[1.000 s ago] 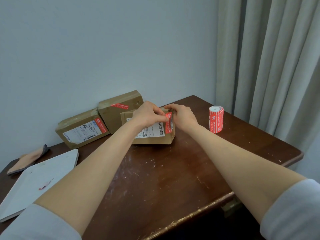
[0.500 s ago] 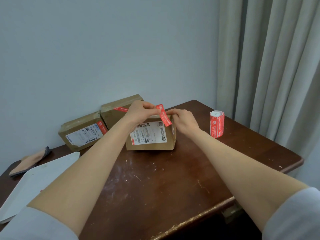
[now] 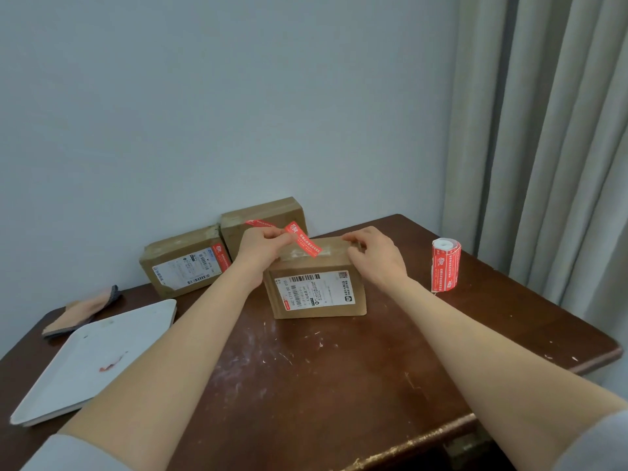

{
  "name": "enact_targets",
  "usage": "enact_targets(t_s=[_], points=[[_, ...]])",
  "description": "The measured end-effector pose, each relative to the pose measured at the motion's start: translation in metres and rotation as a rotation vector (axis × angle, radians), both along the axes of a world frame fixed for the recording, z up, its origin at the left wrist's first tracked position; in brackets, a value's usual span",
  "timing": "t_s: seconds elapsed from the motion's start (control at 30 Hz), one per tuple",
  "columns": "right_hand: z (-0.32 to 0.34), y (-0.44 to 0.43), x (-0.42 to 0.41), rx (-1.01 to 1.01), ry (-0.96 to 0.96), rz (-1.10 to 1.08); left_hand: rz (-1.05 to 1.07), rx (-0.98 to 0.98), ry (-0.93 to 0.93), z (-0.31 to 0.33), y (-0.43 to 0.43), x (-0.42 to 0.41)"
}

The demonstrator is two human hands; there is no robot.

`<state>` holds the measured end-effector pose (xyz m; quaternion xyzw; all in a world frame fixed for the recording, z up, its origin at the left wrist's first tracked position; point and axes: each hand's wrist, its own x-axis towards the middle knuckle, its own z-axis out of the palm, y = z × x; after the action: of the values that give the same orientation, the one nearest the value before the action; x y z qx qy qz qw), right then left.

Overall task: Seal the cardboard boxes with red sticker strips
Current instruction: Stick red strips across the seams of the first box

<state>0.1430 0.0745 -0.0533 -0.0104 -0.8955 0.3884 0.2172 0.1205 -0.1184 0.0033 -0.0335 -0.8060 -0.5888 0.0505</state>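
A cardboard box (image 3: 316, 294) with a white shipping label stands on edge in the middle of the dark wooden table (image 3: 339, 385). My left hand (image 3: 261, 246) pinches one end of a red sticker strip (image 3: 304, 240), which slants down over the box's top edge. My right hand (image 3: 373, 256) rests on the box's top right corner, fingers curled over it. Two more boxes lean against the wall behind: one (image 3: 185, 266) with a red strip by its label, the other (image 3: 268, 215) with a red strip across it. A roll of red stickers (image 3: 446, 265) stands to the right.
A white tray (image 3: 91, 362) with a red smear lies at the left, near the table's edge. A folded cloth (image 3: 81, 312) sits behind it. Grey curtains (image 3: 543, 130) hang at the right. The table's right and front edges are close.
The strip has left the box's right edge and now hangs from my left hand over the top. My right hand let go of it and moved to the box's corner.
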Motion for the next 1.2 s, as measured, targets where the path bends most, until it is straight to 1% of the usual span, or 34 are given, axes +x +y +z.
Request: enact_targets(t_s=[0.17, 0.3, 0.33, 0.4, 0.5, 0.57, 0.63, 0.77, 0.83, 1.03, 1.13, 1.2], points=[[0.001, 0.006, -0.002, 0.022, -0.026, -0.046, -0.042, 0.084, -0.066, 0.004, 0.000, 0.003], [0.007, 0.003, -0.003, 0.045, 0.023, -0.090, 0.014, 0.198, -0.056, 0.007, 0.007, 0.003], [0.011, 0.001, -0.002, 0.013, 0.049, -0.103, 0.036, 0.231, -0.033, 0.007, 0.009, 0.003], [0.023, -0.006, -0.001, -0.130, 0.044, -0.062, 0.077, 0.268, 0.022, 0.007, 0.012, 0.001], [0.040, -0.017, 0.002, -0.387, -0.056, 0.095, 0.128, 0.297, 0.065, 0.003, 0.017, 0.000], [0.048, -0.023, 0.005, -0.528, -0.127, 0.153, 0.148, 0.313, 0.078, 0.002, 0.020, -0.002], [0.051, -0.028, 0.003, -0.561, -0.166, 0.150, 0.151, 0.324, 0.080, 0.001, 0.022, -0.004], [0.054, -0.033, -0.001, -0.617, -0.162, 0.118, 0.128, 0.325, 0.055, -0.002, 0.023, -0.006], [0.055, -0.034, -0.001, -0.608, -0.144, 0.113, 0.116, 0.300, 0.040, -0.003, 0.019, -0.008], [0.060, -0.039, -0.002, -0.488, -0.087, 0.112, 0.145, 0.169, 0.059, -0.002, 0.011, -0.012], [0.060, -0.042, -0.003, -0.446, -0.067, 0.114, 0.177, 0.147, 0.079, 0.001, 0.010, -0.013], [0.060, -0.044, -0.003, -0.421, -0.065, 0.111, 0.175, 0.167, 0.061, 0.003, 0.010, -0.012]])
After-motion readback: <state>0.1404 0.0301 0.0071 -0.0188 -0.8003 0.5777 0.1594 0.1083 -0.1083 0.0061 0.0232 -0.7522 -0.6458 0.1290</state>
